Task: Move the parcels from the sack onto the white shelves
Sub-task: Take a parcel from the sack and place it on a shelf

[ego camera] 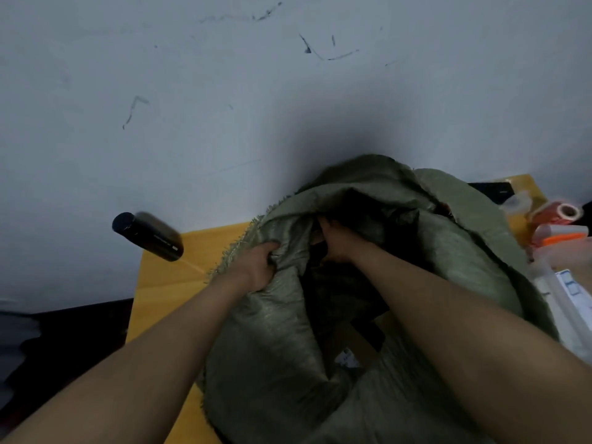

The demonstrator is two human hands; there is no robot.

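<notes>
Lying at the far left of the yellow table (166,283), a black cylinder (147,236) rests on its side against the scuffed wall (160,91), right at the table's corner. Just right of it, the left hand (256,262) is clenched on a fold of the green woven sack (266,341), bunching the cloth at the frayed rim and holding the mouth apart. Further right, the right hand (339,243) reaches into the dark opening; its fingers curl down among dark shapes, but I cannot tell whether they hold a parcel or only sack cloth. The parcels lie inside the sack, where a brown cardboard edge (362,344) with a pale label shows near the bottom of the opening. At the far right, beside the sack, stand rolls of tape (563,214) and clear plastic clutter.

The likely trouble is the loose cloth: if the left hand slackens, the mouth could fold over the right wrist and snag a parcel on its way out. A hard tug might also drag the whole sack sideways into the clutter on the right or nudge the cylinder off the corner.

The inside of the sack is nearly black, so the number and shape of the parcels cannot be made out. The white shelves are not in view.
</notes>
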